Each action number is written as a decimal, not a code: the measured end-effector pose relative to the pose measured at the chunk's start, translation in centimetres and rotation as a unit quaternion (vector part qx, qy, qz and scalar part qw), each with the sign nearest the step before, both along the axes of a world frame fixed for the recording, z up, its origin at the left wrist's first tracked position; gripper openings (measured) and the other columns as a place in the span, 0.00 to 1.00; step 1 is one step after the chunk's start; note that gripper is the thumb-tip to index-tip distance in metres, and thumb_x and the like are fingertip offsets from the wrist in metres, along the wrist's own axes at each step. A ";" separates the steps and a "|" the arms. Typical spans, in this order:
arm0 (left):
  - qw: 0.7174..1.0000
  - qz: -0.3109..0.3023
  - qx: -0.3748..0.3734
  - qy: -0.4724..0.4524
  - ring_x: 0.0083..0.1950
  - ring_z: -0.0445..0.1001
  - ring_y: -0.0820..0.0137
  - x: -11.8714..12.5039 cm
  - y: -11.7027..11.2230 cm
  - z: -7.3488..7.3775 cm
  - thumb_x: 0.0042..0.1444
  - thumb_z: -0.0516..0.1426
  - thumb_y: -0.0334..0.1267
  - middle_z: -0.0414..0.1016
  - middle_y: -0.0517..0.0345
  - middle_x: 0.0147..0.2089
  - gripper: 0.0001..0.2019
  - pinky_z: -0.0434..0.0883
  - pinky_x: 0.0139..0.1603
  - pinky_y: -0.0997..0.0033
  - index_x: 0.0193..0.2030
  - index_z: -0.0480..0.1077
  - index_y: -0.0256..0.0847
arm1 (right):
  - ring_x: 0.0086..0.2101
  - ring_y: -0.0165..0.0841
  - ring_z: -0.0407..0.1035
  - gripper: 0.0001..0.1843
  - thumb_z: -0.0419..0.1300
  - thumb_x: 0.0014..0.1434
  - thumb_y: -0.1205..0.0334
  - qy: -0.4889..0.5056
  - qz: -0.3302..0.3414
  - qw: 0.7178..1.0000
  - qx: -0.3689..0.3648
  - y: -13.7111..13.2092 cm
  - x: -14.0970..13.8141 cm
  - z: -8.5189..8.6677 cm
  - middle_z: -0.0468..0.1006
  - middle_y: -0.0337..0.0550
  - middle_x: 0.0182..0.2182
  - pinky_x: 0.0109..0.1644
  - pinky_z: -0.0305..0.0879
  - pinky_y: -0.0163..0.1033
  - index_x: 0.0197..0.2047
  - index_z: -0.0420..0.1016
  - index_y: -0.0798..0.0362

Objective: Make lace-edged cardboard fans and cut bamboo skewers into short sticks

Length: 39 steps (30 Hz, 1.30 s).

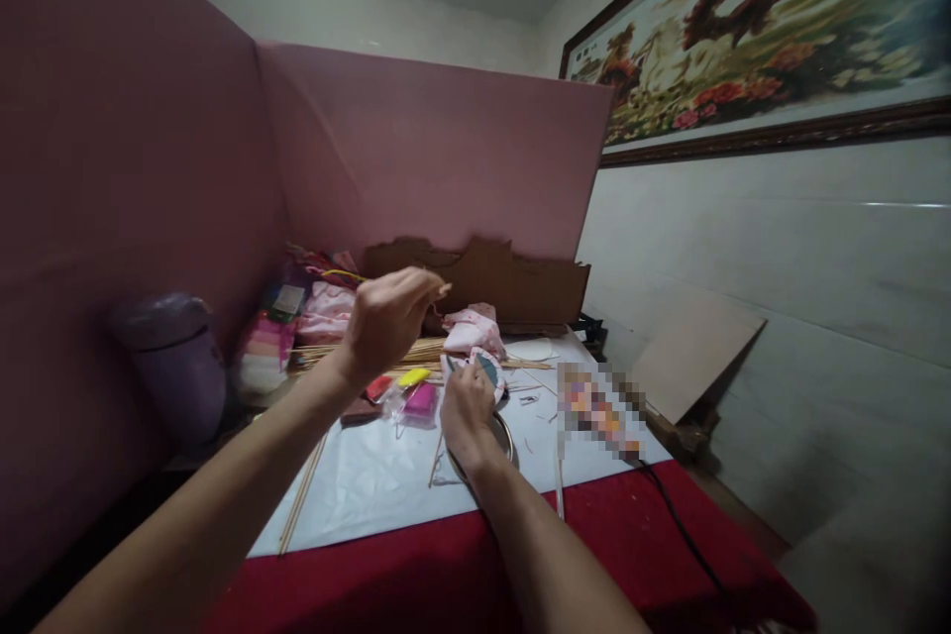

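Observation:
My left hand (386, 319) is raised above the table with its fingertips pinched together; what they pinch is too small to make out. My right hand (466, 406) rests lower on the white sheet (371, 480), closed around a small pink, white and teal piece (486, 369) held over a round metal-rimmed object (506, 436). Thin wooden sticks (416, 352) lie in a bundle just behind both hands. Small bags of red, yellow and magenta material (408, 394) lie between the hands.
A purple lidded pot (174, 357) stands at the left beside stacked coloured packets (264, 347). Pink cloth (475, 327) and a brown cardboard piece (512, 282) are behind. Pink panels wall the left and back. A red cloth (631, 535) covers the near table edge, crossed by a black cable (680, 530).

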<state>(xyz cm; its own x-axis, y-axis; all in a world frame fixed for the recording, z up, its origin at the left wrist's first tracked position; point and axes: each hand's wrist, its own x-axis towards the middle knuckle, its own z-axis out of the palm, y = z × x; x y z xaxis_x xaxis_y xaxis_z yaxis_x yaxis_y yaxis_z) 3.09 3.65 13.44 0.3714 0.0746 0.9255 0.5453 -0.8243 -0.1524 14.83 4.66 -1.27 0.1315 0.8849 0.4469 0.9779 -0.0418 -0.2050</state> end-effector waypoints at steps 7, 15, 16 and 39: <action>0.973 0.087 0.046 0.211 0.43 0.75 0.66 -7.1 -0.7 -10.5 0.57 0.50 0.27 0.76 0.46 0.45 0.12 0.73 0.39 0.68 0.44 0.70 0.37 | 0.40 0.41 0.67 0.15 0.48 0.58 0.74 -0.013 -0.012 1.000 0.022 -1.1 -0.9 0.5 0.71 0.57 0.40 0.36 0.63 0.41 0.39 0.75 0.60; 0.931 0.162 -0.074 0.317 0.39 0.73 0.67 -6.8 -2.9 -15.2 0.57 0.48 0.26 0.74 0.47 0.41 0.10 0.72 0.38 0.66 0.35 0.70 0.36 | 0.30 0.33 0.71 0.15 0.47 0.62 0.61 0.027 0.173 0.984 0.017 -2.8 -3.7 -0.7 0.77 0.44 0.31 0.30 0.58 0.34 0.35 0.75 0.51; 0.926 0.171 -0.093 0.325 0.38 0.73 0.66 -6.6 -3.0 -15.6 0.57 0.49 0.26 0.74 0.48 0.39 0.09 0.72 0.38 0.66 0.34 0.70 0.35 | 0.31 0.32 0.71 0.14 0.48 0.62 0.61 0.029 0.182 0.983 0.013 -2.8 -3.8 -0.8 0.77 0.44 0.31 0.30 0.57 0.34 0.35 0.75 0.51; 0.914 0.129 -0.227 0.312 0.38 0.72 0.66 -7.0 -3.9 -16.7 0.57 0.49 0.26 0.74 0.51 0.36 0.10 0.70 0.39 0.66 0.37 0.71 0.35 | 0.21 0.28 0.63 0.18 0.56 0.52 0.50 0.248 0.190 0.943 -0.116 -1.0 -5.1 -1.6 0.73 0.40 0.18 0.23 0.46 0.32 0.23 0.79 0.53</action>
<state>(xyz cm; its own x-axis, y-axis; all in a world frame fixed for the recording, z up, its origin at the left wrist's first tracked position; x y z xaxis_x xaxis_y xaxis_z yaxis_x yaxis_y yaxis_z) -3.94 -0.24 -3.24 0.7318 0.5571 0.3926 0.6539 -0.7363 -0.1741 9.72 3.67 -2.92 -0.0728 0.9767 0.2020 0.7180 0.1919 -0.6691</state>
